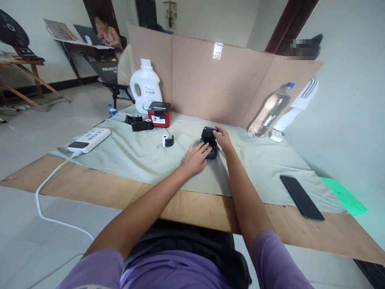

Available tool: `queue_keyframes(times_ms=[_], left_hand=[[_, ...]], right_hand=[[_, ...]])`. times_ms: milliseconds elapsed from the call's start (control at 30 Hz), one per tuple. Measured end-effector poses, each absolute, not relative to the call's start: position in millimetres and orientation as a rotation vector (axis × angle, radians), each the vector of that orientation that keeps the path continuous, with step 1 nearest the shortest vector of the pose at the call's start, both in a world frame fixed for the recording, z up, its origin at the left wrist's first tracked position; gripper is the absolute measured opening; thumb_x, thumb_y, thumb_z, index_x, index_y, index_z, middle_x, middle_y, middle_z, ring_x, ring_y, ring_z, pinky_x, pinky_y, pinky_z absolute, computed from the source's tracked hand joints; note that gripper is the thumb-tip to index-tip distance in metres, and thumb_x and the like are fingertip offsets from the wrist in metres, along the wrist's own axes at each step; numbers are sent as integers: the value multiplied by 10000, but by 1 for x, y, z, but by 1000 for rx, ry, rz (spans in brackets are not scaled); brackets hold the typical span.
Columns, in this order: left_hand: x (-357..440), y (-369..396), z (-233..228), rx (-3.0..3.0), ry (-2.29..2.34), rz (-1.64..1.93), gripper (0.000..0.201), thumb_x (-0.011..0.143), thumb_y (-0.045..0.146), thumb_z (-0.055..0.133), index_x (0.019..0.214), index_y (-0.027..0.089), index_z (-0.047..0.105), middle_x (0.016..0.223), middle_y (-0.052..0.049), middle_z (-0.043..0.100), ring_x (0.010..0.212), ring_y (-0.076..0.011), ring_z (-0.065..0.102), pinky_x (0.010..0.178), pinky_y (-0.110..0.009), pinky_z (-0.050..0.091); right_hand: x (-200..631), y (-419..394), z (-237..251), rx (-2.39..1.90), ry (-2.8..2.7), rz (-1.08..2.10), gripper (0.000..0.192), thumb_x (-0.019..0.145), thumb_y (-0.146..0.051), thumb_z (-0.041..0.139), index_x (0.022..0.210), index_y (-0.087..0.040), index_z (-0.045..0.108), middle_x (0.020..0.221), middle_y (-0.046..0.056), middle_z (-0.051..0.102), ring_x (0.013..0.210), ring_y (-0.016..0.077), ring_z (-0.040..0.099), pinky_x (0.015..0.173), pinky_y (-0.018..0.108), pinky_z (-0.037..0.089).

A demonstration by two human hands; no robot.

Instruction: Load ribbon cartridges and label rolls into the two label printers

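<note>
A small black printer [213,154] with a hinged lid stands open on the cloth in front of me. My left hand [195,157] lies against its left side, fingers stretched out over the open compartment; what is under the fingertips is hidden. At the printer's right, my right hand [224,139] grips the edge of the raised lid [209,132] between thumb and fingers. A small white paper roll [164,140] with a dark loose end rests on the cloth, left of my left hand and apart from it.
Behind the roll are a red-and-black box [160,114], black-wrapped rolls [142,125] and a white detergent jug [146,88]. A cardboard screen [216,84] closes off the back. A clear bottle [270,110] leans at right; a phone [301,197] and a cabled power bank [89,139] flank me.
</note>
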State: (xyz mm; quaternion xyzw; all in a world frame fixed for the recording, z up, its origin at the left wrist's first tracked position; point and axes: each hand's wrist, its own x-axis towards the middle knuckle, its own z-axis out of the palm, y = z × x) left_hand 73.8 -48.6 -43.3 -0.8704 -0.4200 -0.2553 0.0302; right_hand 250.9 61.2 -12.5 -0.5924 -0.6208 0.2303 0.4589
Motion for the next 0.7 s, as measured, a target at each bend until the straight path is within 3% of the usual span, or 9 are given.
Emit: queue_keyframes(times_ms=[133, 400, 500, 700], left_hand=[[77, -53, -45, -2676, -1250, -807, 538, 913, 207, 504, 1451, 224, 517, 1551, -106, 475, 1420, -308, 407, 1183, -588, 246], [78, -61, -45, -2650, -1194, -786, 507, 925, 212, 495, 1431, 189, 529, 1520, -146, 502, 1380, -320, 446, 1155, -571, 276], [78, -62, -45, -2643, -1186, -771, 504, 928, 215, 491, 1429, 179, 529, 1511, -148, 512, 1363, -323, 460, 1141, -567, 290], [79, -63, -45, -2631, -1190, -778, 487, 930, 218, 489, 1412, 168, 543, 1513, -146, 513, 1351, -323, 469, 1127, -563, 303]], right_hand=[[254, 54, -2, -1439, -1630, 526, 340, 843, -270, 533, 1126, -176, 694, 1202, 85, 697, 1128, 214, 611, 1031, 380, 463], [263, 40, 14, -1497, -1746, 620, 148, 681, -239, 686, 811, -169, 700, 896, 37, 696, 858, 191, 623, 898, 358, 491], [263, 35, 21, -1547, -1710, 678, 163, 696, -228, 694, 847, -167, 698, 944, 48, 689, 899, 184, 613, 906, 345, 481], [257, 27, 19, -1701, -1481, 975, 355, 765, -248, 704, 1118, -219, 671, 1105, 76, 697, 972, 206, 619, 791, 321, 512]])
